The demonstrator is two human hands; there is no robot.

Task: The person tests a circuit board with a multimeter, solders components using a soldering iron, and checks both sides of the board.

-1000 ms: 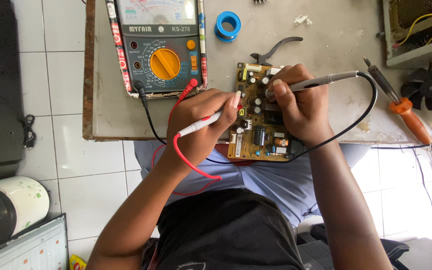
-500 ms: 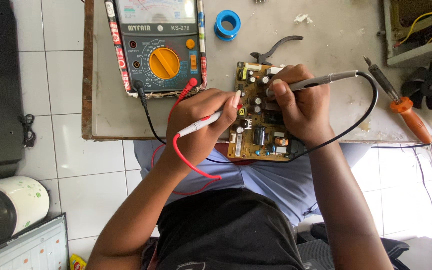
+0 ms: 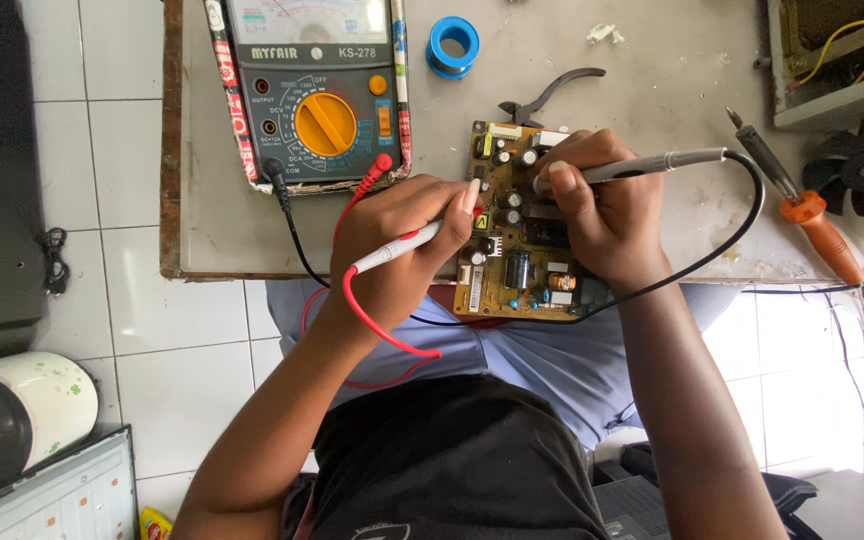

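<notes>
- Compared with a moment ago almost nothing has moved: the left hand (image 3: 407, 245) still grips the red probe (image 3: 397, 248) like a pen, and the right hand (image 3: 602, 215) still grips the grey probe (image 3: 642, 165).
- Both tips stay on the circuit board (image 3: 517, 270), which lies at the near edge of the workbench (image 3: 652, 80); to me this looks like one steady measurement.
- The multimeter (image 3: 317, 90) sits to the far left, its dial cut off by the frame.
- Fingers hide the exact contact points.
</notes>
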